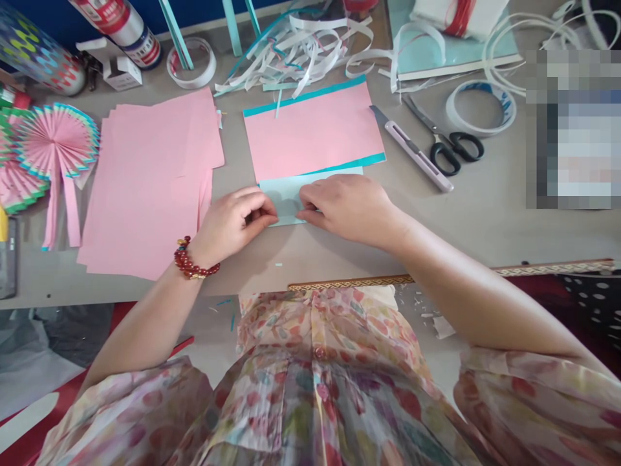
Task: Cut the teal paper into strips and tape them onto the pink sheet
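A light blue sheet of paper (286, 202) lies at the front of the table. At its near left corner, my left hand (237, 220) pinches the edge between thumb and forefinger. My right hand (342, 208) has curled fingers and pinches the same near edge farther right, covering much of the sheet. Just beyond is a pink sheet (315, 133) with teal strips along its far and near edges. A stack of pink paper (145, 181) lies left of my left hand. A lilac utility knife (418, 155) and black-handled scissors (444, 139) rest to the right.
Pleated pink paper fans (57, 142) lie at far left. White paper strips (310, 55) are heaped at the back. Tape rolls (191, 63) stand near a can (126, 32); another tape roll (480, 109) lies right. A patterned trim (349, 283) runs along the front edge.
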A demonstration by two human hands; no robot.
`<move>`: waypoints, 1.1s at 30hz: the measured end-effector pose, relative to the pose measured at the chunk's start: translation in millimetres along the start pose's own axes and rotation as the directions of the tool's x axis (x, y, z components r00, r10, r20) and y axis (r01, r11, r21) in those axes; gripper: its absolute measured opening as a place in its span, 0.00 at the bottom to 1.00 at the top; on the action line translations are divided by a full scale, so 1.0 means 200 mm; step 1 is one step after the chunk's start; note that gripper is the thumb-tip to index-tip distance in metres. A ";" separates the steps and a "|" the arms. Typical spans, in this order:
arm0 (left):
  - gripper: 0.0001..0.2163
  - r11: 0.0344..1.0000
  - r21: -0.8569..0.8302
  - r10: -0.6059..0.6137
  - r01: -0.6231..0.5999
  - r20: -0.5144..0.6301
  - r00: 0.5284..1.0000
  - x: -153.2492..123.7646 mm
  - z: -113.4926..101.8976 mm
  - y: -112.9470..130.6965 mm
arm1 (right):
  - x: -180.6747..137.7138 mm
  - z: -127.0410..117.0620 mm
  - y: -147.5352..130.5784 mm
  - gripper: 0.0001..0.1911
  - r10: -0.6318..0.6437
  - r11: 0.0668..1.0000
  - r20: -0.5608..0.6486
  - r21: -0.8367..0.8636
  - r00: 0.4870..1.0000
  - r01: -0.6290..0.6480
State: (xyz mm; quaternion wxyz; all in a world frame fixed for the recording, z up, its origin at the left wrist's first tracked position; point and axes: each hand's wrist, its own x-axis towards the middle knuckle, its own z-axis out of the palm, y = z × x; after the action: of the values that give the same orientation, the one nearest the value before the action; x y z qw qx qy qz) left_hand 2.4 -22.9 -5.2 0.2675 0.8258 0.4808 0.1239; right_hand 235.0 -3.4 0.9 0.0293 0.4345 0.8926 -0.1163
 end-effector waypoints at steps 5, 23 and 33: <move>0.10 1.000 0.014 -0.028 0.028 0.016 0.999 0.00 0.00 0.00 | 0.00 0.00 0.00 0.15 -0.004 1.000 -0.005 0.011 1.000 0.004; 0.12 0.999 0.024 -0.024 0.024 0.007 1.000 0.00 0.01 0.00 | 0.00 0.00 0.00 0.14 0.001 1.000 0.002 0.019 1.000 -0.001; 0.09 0.999 0.033 0.005 -0.004 -0.006 1.000 0.00 0.01 0.01 | 0.00 -0.01 0.00 0.14 0.006 1.000 0.017 0.018 1.000 -0.006</move>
State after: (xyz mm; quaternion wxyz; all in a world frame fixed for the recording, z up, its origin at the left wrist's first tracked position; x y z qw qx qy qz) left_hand 4.3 -25.1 -5.8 0.2520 0.8308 0.4818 0.1191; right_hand 235.1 -3.7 3.2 0.0331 0.4366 0.8899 -0.1279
